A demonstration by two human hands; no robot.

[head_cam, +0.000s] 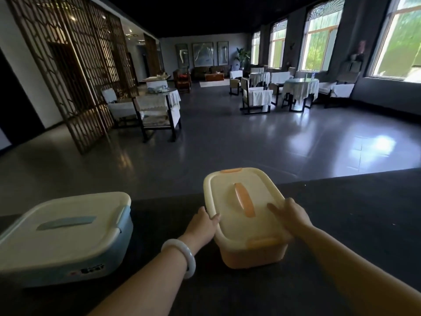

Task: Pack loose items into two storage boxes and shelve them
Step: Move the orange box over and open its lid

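Note:
An orange storage box (252,254) with a cream lid and orange handle stands on the dark counter (341,213) in front of me, lid closed. My left hand (202,226) grips the lid's left edge, thumb on top and fingers curled round the rim. My right hand (290,215) holds the lid's right edge, its index finger lying straight on the lid. A blue storage box (68,238) with a cream lid and blue handle stands closed at the left, apart from both hands.
The counter's far edge runs behind the boxes, with an open grey floor (227,144) beyond. Tables and chairs with white covers (159,110) stand further back, a wooden lattice screen (75,71) at the left, windows at the right.

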